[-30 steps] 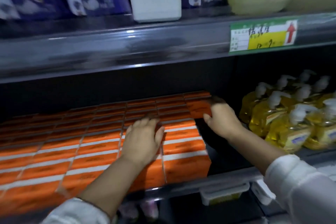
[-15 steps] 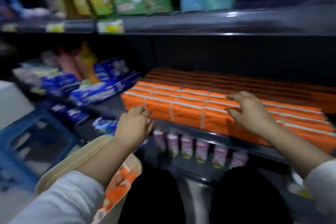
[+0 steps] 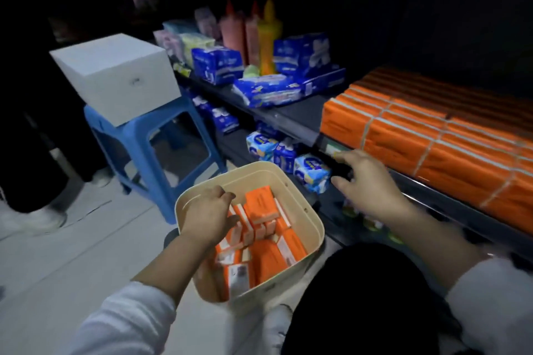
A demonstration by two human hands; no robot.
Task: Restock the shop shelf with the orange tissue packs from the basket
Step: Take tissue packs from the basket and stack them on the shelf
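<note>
A cream basket (image 3: 306, 204) stands on the floor in front of me, holding several orange tissue packs (image 3: 259, 202). My left hand (image 3: 206, 216) is down inside it, thumb and fingers curled over the top of the packs at its left side; a firm grip does not show. My right hand (image 3: 366, 181) hovers with spread fingers and nothing in it, just below the front edge of the shelf (image 3: 291, 121). On that shelf, to the right, lie tight rows of orange tissue packs (image 3: 418, 135).
A blue plastic stool (image 3: 138, 138) with a white box (image 3: 115, 75) on top stands left of the basket. Blue packs (image 3: 288, 89) and sauce bottles (image 3: 251, 34) fill the shelf's left part; small blue packs (image 3: 311, 171) sit on the lower shelf. Another person's legs (image 3: 28, 153) stand far left.
My view swung left and down from the shelf to the basket. My left hand dropped into the basket; my right hand left the shelved orange packs and moved below the shelf edge.
</note>
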